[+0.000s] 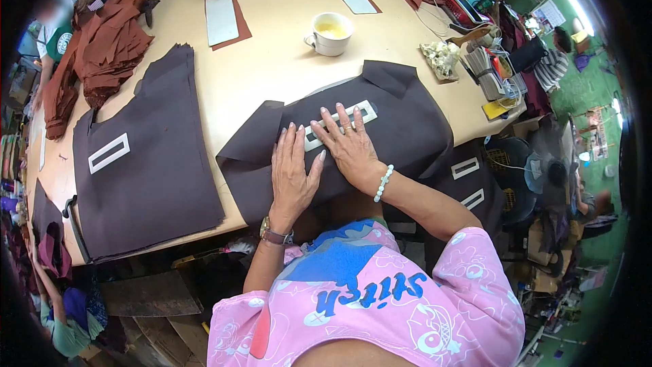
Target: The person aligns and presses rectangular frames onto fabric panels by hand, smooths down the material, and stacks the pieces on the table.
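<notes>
My left hand (291, 175) lies flat on a dark brown fabric piece (407, 122), fingers stretched out, just left of a white rectangular frame-shaped strip (367, 111). Across that strip rests my right hand (350, 153), its fingers spread and covering the strip's middle. Two corners of the fabric are folded over on the far side. To the left, a stack of dark fabric pieces (153, 177) carries a similar white frame strip (109, 153) on top. More dark fabric with a white frame strip (466, 167) hangs at the table edge, right of my arm.
A white cup (332, 35) with yellowish contents stands beyond the fabric. Across the table, another person's hands touch a white pattern piece (221, 17). Rust-coloured cloth (112, 47) is heaped at left. Clutter and a crumpled bag (441, 60) sit at right.
</notes>
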Motion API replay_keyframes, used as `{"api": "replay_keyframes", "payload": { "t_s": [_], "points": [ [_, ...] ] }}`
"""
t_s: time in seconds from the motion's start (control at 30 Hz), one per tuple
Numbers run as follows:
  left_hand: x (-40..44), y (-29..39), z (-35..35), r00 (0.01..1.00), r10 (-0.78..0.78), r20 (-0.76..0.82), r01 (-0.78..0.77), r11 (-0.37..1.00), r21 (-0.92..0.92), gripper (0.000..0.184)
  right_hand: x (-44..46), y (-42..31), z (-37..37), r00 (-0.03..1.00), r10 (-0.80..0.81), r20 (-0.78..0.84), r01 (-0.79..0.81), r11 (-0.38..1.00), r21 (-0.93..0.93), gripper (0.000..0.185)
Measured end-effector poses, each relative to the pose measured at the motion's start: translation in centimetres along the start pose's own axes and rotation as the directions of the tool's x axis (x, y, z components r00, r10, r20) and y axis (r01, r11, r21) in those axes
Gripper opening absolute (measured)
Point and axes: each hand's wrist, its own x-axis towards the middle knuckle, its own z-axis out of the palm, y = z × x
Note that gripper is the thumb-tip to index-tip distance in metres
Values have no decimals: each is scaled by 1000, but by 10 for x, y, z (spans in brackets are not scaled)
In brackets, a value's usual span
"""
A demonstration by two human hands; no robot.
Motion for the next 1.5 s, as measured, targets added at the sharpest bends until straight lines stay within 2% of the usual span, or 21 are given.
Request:
{"api": "replay_keyframes", "payload": {
  "t_s": [0.5,0.7,0.9,1.0,1.1,1.23,1.33,1.37,1.47,1.5],
  "points": [
    [-1,1,1,999,9,36,-11,999,53,53,5,-4,-7,997,-59,44,63,994,-89,63],
    [-1,1,1,999,3,33,-5,999,40,52,3,2,-10,988,-127,84,132,990,-55,59],
    [-2,1,1,999,2,51,-5,998,69,50,-2,8,-2,982,-186,-3,186,980,73,55],
    [-2,0,2,999,-5,45,2,997,71,49,-2,11,-1,981,-196,9,193,975,108,53],
    [0,1,3,999,-19,39,17,998,52,47,-3,15,4,971,-224,-80,238,935,262,51],
    [-1,3,1,999,-35,40,32,998,52,47,-7,32,-12,967,-254,21,204,821,534,43],
    [0,2,1,999,-32,42,29,997,72,47,-17,44,-18,992,-118,-45,121,776,619,40],
    [0,2,3,999,-28,44,25,997,77,47,-21,48,-18,996,-49,-73,82,810,581,44],
    [0,3,1,998,-28,49,23,994,104,47,-27,63,-8,969,232,-82,-171,876,450,48],
    [0,4,1,998,-35,48,31,996,89,46,-29,69,-3,958,272,-91,-218,896,387,52]
  ]
}}
